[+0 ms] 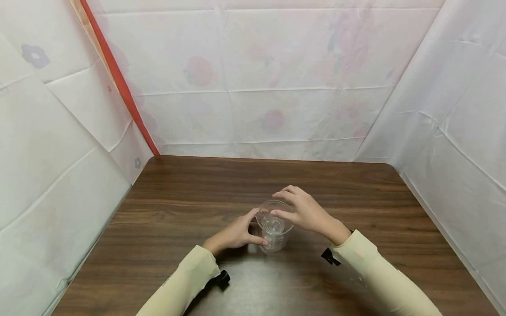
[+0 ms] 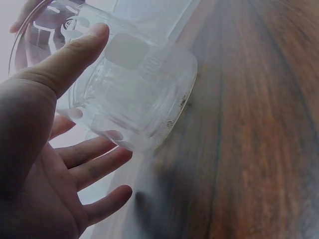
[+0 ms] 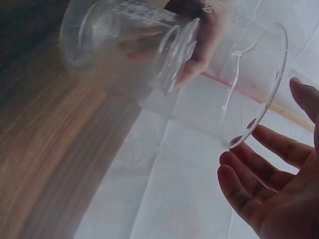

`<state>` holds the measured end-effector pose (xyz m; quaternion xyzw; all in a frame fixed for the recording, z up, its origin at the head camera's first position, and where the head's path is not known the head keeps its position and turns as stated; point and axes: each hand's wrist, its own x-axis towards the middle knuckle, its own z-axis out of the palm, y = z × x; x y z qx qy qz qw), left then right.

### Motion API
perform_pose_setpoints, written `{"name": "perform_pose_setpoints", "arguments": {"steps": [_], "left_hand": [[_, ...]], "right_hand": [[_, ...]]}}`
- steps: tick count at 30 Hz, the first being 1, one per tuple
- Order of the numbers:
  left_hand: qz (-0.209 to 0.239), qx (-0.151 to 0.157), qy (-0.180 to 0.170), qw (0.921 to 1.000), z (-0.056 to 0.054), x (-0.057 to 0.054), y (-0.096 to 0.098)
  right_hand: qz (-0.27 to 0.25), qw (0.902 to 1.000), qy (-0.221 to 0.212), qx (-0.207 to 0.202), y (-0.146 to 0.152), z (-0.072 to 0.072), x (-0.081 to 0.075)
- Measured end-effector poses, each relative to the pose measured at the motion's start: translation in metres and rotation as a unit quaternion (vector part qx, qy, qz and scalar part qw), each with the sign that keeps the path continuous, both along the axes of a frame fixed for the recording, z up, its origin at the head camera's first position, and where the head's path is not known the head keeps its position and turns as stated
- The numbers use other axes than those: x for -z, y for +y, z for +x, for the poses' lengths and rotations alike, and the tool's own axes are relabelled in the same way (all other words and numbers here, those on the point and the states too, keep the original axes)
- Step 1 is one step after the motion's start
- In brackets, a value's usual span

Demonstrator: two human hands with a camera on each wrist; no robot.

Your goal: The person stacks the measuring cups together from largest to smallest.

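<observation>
Near the middle of the wooden table stands a large clear glass beaker [image 1: 281, 240] with a pouring lip. A smaller glass vessel [image 3: 174, 59] is nested inside it, its rim well below the beaker's rim. My left hand [image 1: 237, 232] holds the beaker from the left, thumb across the near side and fingers behind. In the left wrist view, a pale label patch and printed marks show on the beaker wall [image 2: 134, 94]. My right hand [image 1: 306, 210] hovers over the beaker's right rim, fingers spread, gripping nothing; in the right wrist view its fingertips [image 3: 232, 177] are right at the rim.
The brown wood-grain table [image 1: 178, 193] reaches back to a white patterned curtain [image 1: 245, 74]. White sheeting also hangs at the left and right sides, and a red strip [image 1: 118, 79] runs down the back left corner. Black wrist-camera mounts [image 1: 223, 278] protrude below the sleeves.
</observation>
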<state>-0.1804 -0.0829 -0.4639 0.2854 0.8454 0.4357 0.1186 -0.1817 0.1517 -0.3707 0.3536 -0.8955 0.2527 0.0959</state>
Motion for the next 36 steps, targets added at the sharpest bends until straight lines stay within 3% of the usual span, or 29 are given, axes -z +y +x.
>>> {"name": "perform_pose_setpoints", "arguments": {"steps": [16, 36], "left_hand": [[-0.002, 0.002, 0.003, 1.0000, 0.000, 0.001, 0.001], [0.038, -0.002, 0.008, 0.9992, -0.001, -0.004, 0.001]], "right_hand": [[-0.013, 0.9917, -0.128, 0.012, 0.021, 0.002, 0.017], [-0.032, 0.9857, -0.165, -0.007, 0.030, 0.005, 0.033]]}}
